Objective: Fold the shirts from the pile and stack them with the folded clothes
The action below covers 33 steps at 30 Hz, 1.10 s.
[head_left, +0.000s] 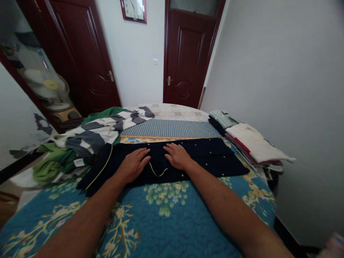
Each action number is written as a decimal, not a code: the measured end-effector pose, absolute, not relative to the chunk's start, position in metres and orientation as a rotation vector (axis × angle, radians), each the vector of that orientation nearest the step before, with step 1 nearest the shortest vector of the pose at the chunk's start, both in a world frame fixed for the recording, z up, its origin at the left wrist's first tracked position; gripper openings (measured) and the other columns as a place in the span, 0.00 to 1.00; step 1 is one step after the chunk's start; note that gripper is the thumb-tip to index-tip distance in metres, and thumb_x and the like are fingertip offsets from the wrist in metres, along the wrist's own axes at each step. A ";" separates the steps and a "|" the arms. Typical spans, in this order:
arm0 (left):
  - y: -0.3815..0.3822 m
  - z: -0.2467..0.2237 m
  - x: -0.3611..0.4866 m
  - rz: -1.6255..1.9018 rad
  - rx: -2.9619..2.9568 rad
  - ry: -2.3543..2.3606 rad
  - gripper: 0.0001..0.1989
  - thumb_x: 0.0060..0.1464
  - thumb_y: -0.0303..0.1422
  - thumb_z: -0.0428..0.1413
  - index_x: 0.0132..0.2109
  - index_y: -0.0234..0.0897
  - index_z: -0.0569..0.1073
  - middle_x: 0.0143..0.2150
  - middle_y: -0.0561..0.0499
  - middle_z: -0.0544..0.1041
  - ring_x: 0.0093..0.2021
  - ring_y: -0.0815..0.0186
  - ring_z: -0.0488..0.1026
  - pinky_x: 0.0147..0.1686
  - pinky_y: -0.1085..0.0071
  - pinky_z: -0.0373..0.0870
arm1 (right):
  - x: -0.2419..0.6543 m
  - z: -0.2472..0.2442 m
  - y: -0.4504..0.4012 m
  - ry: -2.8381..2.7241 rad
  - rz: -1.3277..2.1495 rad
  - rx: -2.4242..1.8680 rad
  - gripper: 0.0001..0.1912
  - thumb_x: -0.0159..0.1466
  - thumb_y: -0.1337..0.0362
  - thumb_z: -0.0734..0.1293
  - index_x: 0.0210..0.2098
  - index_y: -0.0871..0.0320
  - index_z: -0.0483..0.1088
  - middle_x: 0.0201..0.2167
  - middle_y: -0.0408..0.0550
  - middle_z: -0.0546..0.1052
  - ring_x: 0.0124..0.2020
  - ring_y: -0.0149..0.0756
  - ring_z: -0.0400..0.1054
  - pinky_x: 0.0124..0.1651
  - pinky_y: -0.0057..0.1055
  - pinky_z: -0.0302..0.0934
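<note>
The bed, covered by a blue flowered quilt, filled most of the view. Across its middle lay a dark navy garment, spread out as a long flat band from left to right, which looked already folded lengthwise; folding it across into a small bundle seemed the part left to do. At the far left sat a loose heap of clothes, striped grey and white over green, apparently not yet folded, while at the far right against the wall a stack of folded clothes looked finished. The navy garment had thin pale piping along its left edge, a small pale cord near the middle and a few light dots like buttons. The left hand and right hand lay flat on it, fingers spread, gripping nothing.
</note>
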<state>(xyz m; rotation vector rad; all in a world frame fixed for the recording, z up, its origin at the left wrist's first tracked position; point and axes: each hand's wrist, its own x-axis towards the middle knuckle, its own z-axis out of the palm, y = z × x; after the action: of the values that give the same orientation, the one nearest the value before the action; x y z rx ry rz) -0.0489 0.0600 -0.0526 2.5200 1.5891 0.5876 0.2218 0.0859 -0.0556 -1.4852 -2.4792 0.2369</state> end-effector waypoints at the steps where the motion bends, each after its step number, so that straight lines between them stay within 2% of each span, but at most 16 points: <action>1: 0.063 -0.056 -0.051 0.574 2.534 1.610 0.32 0.72 0.50 0.41 0.70 0.38 0.73 0.73 0.43 0.71 0.73 0.54 0.65 0.74 0.55 0.59 | 0.222 -0.055 0.087 -2.477 0.241 -1.508 0.30 0.78 0.49 0.56 0.76 0.50 0.59 0.78 0.49 0.58 0.79 0.48 0.46 0.78 0.54 0.40; 7: 0.075 -0.066 -0.060 0.348 2.548 1.718 0.33 0.71 0.53 0.41 0.73 0.46 0.70 0.77 0.48 0.64 0.78 0.47 0.56 0.73 0.44 0.55 | 0.222 -0.056 0.094 -2.409 0.219 -1.597 0.35 0.76 0.43 0.56 0.75 0.52 0.61 0.78 0.53 0.57 0.79 0.52 0.46 0.78 0.58 0.37; 11: 0.075 -0.066 -0.058 0.281 2.546 1.735 0.33 0.71 0.53 0.41 0.74 0.47 0.68 0.78 0.48 0.62 0.79 0.48 0.53 0.74 0.44 0.52 | 0.227 -0.059 0.102 -2.334 0.225 -1.694 0.36 0.77 0.41 0.52 0.75 0.52 0.60 0.79 0.53 0.56 0.79 0.52 0.45 0.78 0.58 0.37; 17: 0.073 -0.066 -0.053 0.272 2.577 1.758 0.35 0.69 0.56 0.43 0.75 0.48 0.67 0.79 0.47 0.60 0.79 0.47 0.53 0.74 0.45 0.52 | 0.255 -0.056 0.114 -2.228 0.291 -1.902 0.36 0.77 0.42 0.52 0.77 0.52 0.56 0.80 0.54 0.51 0.80 0.52 0.40 0.77 0.65 0.34; 23: 0.069 -0.066 -0.051 0.249 2.567 1.750 0.37 0.68 0.59 0.45 0.76 0.48 0.64 0.80 0.47 0.57 0.80 0.45 0.51 0.74 0.43 0.49 | 0.308 -0.062 0.120 -2.052 0.261 -2.143 0.36 0.77 0.43 0.52 0.78 0.53 0.54 0.80 0.55 0.49 0.80 0.51 0.38 0.77 0.63 0.33; 27: 0.067 -0.065 -0.051 0.265 2.571 1.731 0.38 0.68 0.59 0.45 0.76 0.48 0.64 0.80 0.46 0.57 0.80 0.44 0.50 0.74 0.41 0.49 | 0.367 -0.065 0.125 -1.894 0.182 -2.332 0.36 0.77 0.44 0.50 0.78 0.53 0.53 0.80 0.54 0.49 0.80 0.50 0.39 0.77 0.62 0.34; 33: 0.064 -0.064 -0.055 0.368 2.538 1.666 0.35 0.69 0.57 0.45 0.74 0.48 0.67 0.78 0.47 0.61 0.79 0.45 0.53 0.74 0.40 0.49 | 0.426 -0.063 0.134 -1.683 0.064 -2.528 0.34 0.77 0.46 0.49 0.76 0.55 0.58 0.79 0.55 0.54 0.79 0.54 0.43 0.75 0.64 0.42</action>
<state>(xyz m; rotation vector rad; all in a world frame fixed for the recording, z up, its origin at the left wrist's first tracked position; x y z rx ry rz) -0.0548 0.0644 -0.0643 2.5384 1.6660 0.3676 0.4262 0.1337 -0.0627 -2.5276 -1.6832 0.0642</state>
